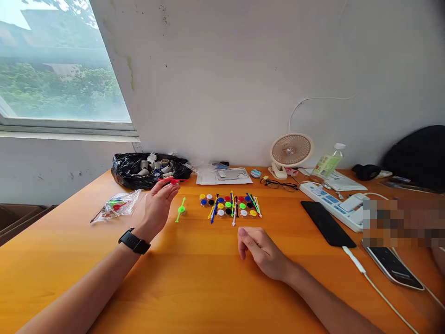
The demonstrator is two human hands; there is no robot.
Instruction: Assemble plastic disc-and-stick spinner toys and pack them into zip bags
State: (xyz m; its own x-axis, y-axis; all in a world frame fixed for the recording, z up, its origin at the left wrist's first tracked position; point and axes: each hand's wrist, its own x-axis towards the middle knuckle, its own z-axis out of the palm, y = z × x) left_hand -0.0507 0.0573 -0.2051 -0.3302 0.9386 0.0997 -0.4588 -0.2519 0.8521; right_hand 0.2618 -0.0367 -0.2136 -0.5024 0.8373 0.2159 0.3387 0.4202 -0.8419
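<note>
My left hand (157, 206), with a black band on the wrist, is raised over the left part of the table. Its fingertips pinch a thin red arrow (176, 181). To the right of this hand lies a green arrow spinner (181, 210) on a round base. Farther right are rows of small round discs (220, 206) in several colours, with plastic arrows (233, 208) lying among them. My right hand (260, 248) is closed near the table, just in front of those rows; the inside of its fingers is hidden.
A clear plastic bag of parts (116, 205) lies on the left, before a black bag (128, 169). Behind stand a clip fan (291, 150), glasses (278, 184) and a bottle (327, 164). A power strip (328, 202), phone (327, 222) and cables are on the right.
</note>
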